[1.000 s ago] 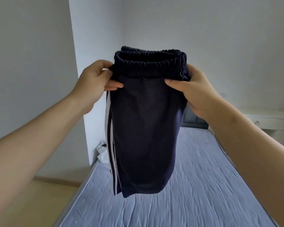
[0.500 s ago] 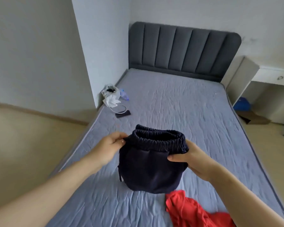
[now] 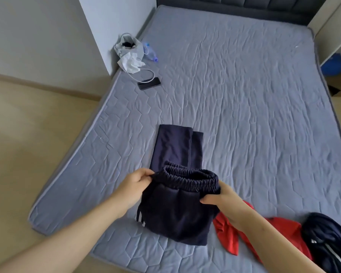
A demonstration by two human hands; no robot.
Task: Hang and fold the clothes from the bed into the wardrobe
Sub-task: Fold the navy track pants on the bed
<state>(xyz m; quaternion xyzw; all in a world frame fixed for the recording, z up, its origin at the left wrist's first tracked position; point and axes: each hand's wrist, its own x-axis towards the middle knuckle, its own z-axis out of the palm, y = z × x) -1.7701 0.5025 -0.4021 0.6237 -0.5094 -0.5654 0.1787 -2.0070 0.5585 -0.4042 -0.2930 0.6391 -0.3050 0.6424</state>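
**Navy trousers [image 3: 175,211] held by the waistband over the bed [image 3: 244,115]**

Low in the centre of the frame, the left hand [image 3: 134,186] pinched one end of the elastic waistband, fingers curled on the cloth. The right hand [image 3: 224,201] gripped the other end likewise. The legs lay flat on the mattress, reaching toward mid-frame. A red garment [image 3: 283,231] and a dark garment [image 3: 327,237] lay at lower right, and a phone [image 3: 149,83] at upper left.
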